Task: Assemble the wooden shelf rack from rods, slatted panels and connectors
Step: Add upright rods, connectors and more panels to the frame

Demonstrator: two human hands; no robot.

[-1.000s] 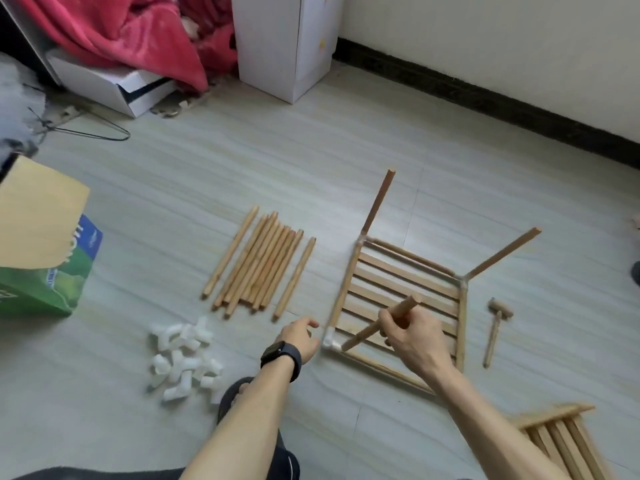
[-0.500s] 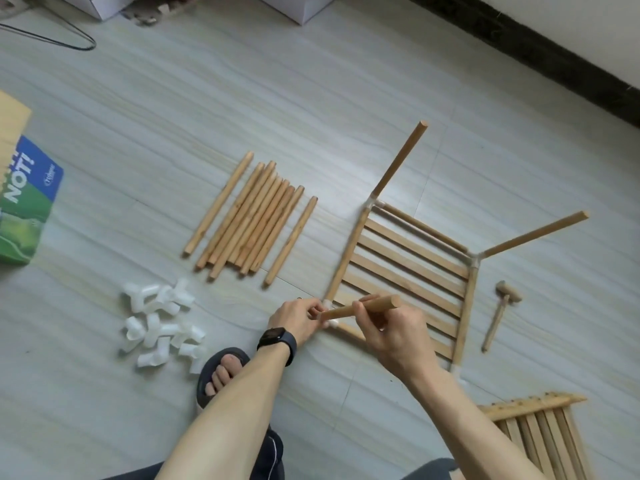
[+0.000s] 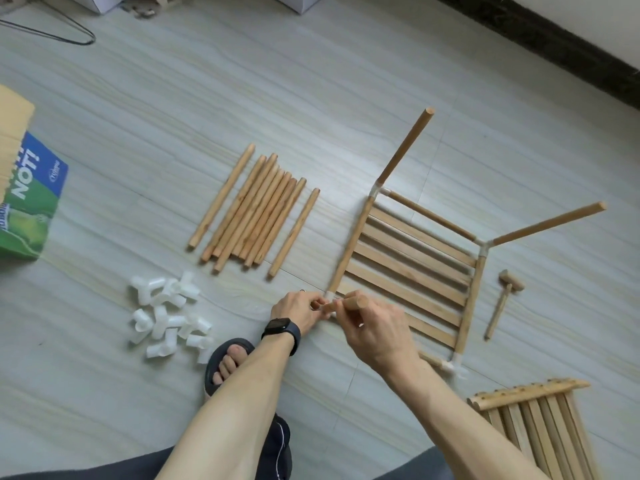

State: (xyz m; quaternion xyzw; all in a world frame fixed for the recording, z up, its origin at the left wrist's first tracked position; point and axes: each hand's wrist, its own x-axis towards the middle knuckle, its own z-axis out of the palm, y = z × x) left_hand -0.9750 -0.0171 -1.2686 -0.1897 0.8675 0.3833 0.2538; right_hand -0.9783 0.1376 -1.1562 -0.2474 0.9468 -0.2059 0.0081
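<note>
Since the earlier frame the round wooden rod (image 3: pixel 353 302) has come closer to the left hand (image 3: pixel 299 310) and looks shorter, with its upper end turned more toward the camera. At the far left a green and blue cardboard box (image 3: pixel 33 209) lies on the floor. Right of it, near, is a heap of white plastic connectors (image 3: pixel 169 317), and farther away a row of loose wooden rods (image 3: pixel 256 209). A foot in a dark sandal (image 3: pixel 225 362) shows beside the left forearm. The left hand, with a black wristwatch (image 3: pixel 281 329), pinches the white corner connector (image 3: pixel 329 296) at the near left corner of the slatted wooden panel (image 3: pixel 412 268). The right hand (image 3: pixel 375 329) grasps the round wooden rod with curled fingers. The rod's lower end meets this connector; how deep it sits, I cannot tell. Two standing rods (image 3: pixel 405 147) rise from the far corners of the panel. Right of the panel lies a small wooden mallet (image 3: pixel 502 303), and at the near right a second slatted panel (image 3: pixel 533 420).
</note>
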